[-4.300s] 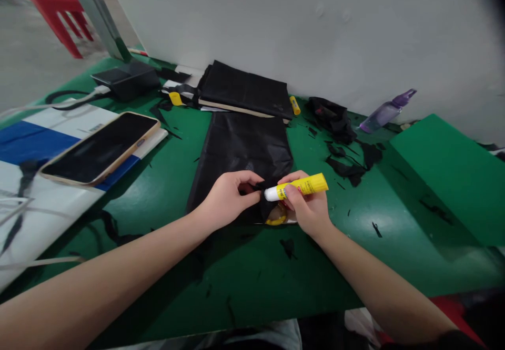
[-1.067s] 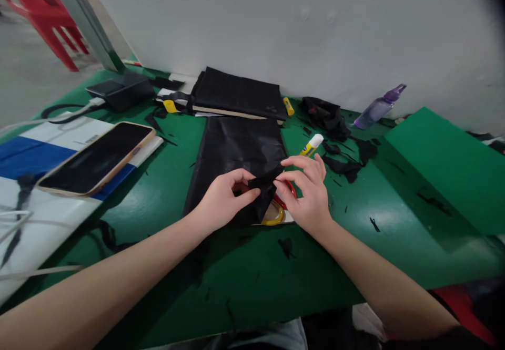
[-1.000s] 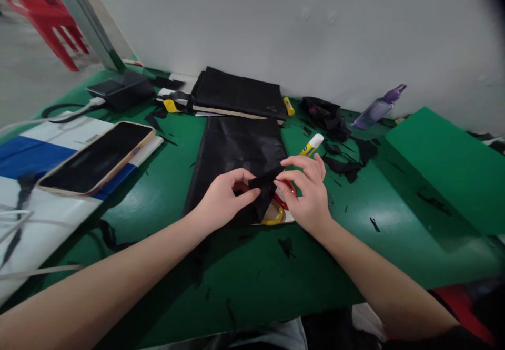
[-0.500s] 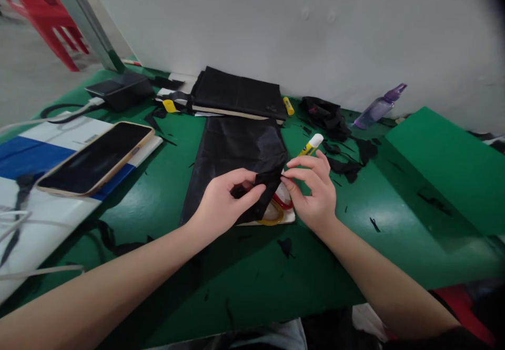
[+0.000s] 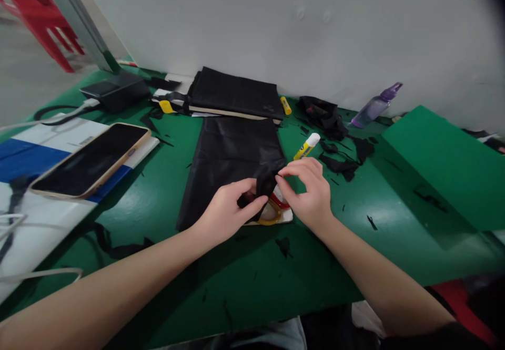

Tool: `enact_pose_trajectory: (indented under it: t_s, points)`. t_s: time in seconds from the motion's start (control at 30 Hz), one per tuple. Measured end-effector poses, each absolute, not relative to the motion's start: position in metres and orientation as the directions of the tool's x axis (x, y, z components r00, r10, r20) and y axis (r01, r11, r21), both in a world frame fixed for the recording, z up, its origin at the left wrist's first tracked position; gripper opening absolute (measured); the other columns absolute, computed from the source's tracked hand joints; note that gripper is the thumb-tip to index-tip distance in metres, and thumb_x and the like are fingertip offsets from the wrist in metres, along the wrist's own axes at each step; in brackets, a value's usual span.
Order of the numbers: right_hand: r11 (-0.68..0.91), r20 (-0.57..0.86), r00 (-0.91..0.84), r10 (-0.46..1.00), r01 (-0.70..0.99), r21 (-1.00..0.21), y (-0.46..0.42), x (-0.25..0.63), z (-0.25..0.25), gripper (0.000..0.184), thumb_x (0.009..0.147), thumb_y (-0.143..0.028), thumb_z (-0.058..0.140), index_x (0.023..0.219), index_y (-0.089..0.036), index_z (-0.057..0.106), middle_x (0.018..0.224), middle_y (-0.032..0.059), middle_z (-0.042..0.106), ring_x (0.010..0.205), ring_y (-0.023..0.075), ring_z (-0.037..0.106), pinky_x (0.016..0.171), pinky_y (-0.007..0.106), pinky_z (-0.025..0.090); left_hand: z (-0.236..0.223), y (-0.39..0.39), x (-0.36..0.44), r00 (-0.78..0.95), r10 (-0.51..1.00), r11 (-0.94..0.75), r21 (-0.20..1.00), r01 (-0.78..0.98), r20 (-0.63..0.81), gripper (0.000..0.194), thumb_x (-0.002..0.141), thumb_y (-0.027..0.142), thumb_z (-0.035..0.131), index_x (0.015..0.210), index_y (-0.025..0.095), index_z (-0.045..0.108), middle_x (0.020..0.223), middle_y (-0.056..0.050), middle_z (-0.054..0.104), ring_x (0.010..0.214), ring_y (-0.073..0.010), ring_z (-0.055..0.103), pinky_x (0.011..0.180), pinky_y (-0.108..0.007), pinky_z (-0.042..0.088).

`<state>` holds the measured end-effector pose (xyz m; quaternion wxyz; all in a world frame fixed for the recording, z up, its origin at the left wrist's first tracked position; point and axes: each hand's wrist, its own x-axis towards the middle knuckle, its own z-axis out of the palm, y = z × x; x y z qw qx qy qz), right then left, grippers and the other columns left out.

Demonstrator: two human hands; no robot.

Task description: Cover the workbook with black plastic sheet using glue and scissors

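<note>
Between both hands, a small piece of black fabric (image 5: 266, 181) is pinched and bunched. My left hand (image 5: 229, 208) grips its left side between thumb and fingers. At its right edge, my right hand (image 5: 310, 189) closes thumb and forefinger on it. Just below lie scissors with red and yellow handles (image 5: 270, 214), partly hidden by the cloth and my fingers. Under my left hand a larger black cloth (image 5: 232, 145) is spread flat, and a white edge shows beneath the scissors. A yellow glue stick with a white cap (image 5: 305, 147) lies just beyond my right hand.
A phone (image 5: 92, 158) rests on a blue-and-white packet at left, near a black box (image 5: 116, 92) with cables. Behind are a folded black stack (image 5: 236, 92) and a purple bottle (image 5: 376, 107). A green box (image 5: 445, 166) stands right. Black scraps litter the green table (image 5: 335, 255).
The black fabric between my hands has bunched and turned, its flat flap now crumpled. My right-hand fingers have curled in closer. The whole view has shifted slightly.
</note>
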<state>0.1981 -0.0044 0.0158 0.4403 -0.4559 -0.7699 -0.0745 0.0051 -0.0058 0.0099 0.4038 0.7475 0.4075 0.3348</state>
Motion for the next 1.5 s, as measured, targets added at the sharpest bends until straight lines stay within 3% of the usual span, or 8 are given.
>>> enact_pose_trajectory:
  t_s: [0.1,0.2,0.33,0.53,0.6,0.97,1.23,1.5]
  points:
    - [0.535,0.703,-0.161,0.693,0.769,-0.351,-0.006,0.196,0.017,0.010,0.084,-0.019,0.058,0.092,-0.023,0.055,0.081,0.0012,0.061,0.082,0.0180,0.060,0.081,0.039,0.048,0.007,-0.004,0.005,0.463,0.869,-0.363,0.858,0.362,0.172,0.029,0.091,0.032,0.051,0.065,0.019,0.050,0.061,0.004,0.052,0.059,-0.0108,0.050,0.054,-0.023,0.036]
    - [0.570,0.729,-0.171,0.662,0.748,-0.341,-0.009,0.195,0.019,0.021,0.083,-0.016,0.056,0.102,-0.022,0.056,0.098,0.0061,0.063,0.096,0.0207,0.060,0.087,0.041,0.048,0.005,-0.004,0.006,0.477,0.838,-0.458,0.817,0.350,0.265,0.029,0.090,0.027,0.053,0.063,0.018,0.048,0.061,0.004,0.049,0.061,-0.0107,0.049,0.057,-0.024,0.037]
    - [0.632,0.707,-0.307,0.637,0.733,-0.251,-0.011,0.192,0.018,0.037,0.082,-0.008,0.049,0.114,-0.025,0.057,0.102,0.0010,0.069,0.104,0.0203,0.061,0.108,0.051,0.031,0.003,-0.005,0.008,0.511,0.762,-0.593,0.745,0.304,0.398,0.028,0.090,0.021,0.053,0.063,0.018,0.050,0.061,0.004,0.046,0.063,-0.0104,0.048,0.064,-0.025,0.039]
    - [0.620,0.726,-0.287,0.625,0.748,-0.237,-0.010,0.191,0.015,0.021,0.077,-0.008,0.054,0.085,-0.025,0.061,0.082,-0.0040,0.069,0.092,0.0181,0.064,0.111,0.052,0.026,0.000,-0.007,0.009,0.484,0.728,-0.663,0.679,0.316,0.486,0.004,0.087,0.021,0.060,0.087,0.017,0.061,0.073,0.003,0.060,0.071,-0.0119,0.057,0.076,-0.029,0.044]
    - [0.613,0.732,-0.270,0.626,0.751,-0.247,-0.009,0.191,0.016,0.019,0.075,-0.009,0.054,0.081,-0.025,0.061,0.079,-0.0044,0.068,0.090,0.0178,0.064,0.110,0.052,0.026,0.002,-0.009,0.009,0.433,0.730,-0.671,0.673,0.310,0.529,0.011,0.085,0.023,0.064,0.094,0.018,0.062,0.077,0.002,0.064,0.072,-0.0119,0.059,0.077,-0.030,0.045]
    - [0.659,0.696,-0.322,0.642,0.695,-0.286,-0.013,0.190,0.015,0.031,0.076,-0.002,0.042,0.087,-0.024,0.061,0.081,-0.0037,0.067,0.090,0.0151,0.063,0.113,0.052,0.024,0.004,-0.008,0.017,0.342,0.635,-0.771,0.535,0.346,0.693,0.008,0.083,0.017,0.065,0.077,0.019,0.060,0.069,0.006,0.067,0.062,-0.0087,0.060,0.078,-0.031,0.044]
    - [0.687,0.783,-0.272,0.559,0.681,-0.254,-0.009,0.192,0.014,0.022,0.076,-0.005,0.054,0.067,-0.025,0.059,0.063,-0.0082,0.063,0.078,0.0138,0.064,0.109,0.051,0.030,0.003,-0.014,0.018,0.468,0.661,-0.748,0.475,0.463,0.586,0.021,0.079,0.031,0.068,0.076,0.018,0.051,0.060,0.008,0.056,0.050,-0.0082,0.051,0.074,-0.034,0.041]
    - [0.654,0.757,-0.235,0.610,0.688,-0.313,-0.009,0.194,0.020,0.022,0.074,-0.005,0.053,0.063,-0.023,0.056,0.060,-0.0074,0.059,0.079,0.0137,0.064,0.110,0.052,0.029,0.001,-0.018,0.015,0.615,0.589,-0.785,0.191,0.589,0.525,0.023,0.088,0.025,0.050,0.066,0.018,0.048,0.054,0.003,0.056,0.050,-0.0131,0.053,0.064,-0.033,0.038]
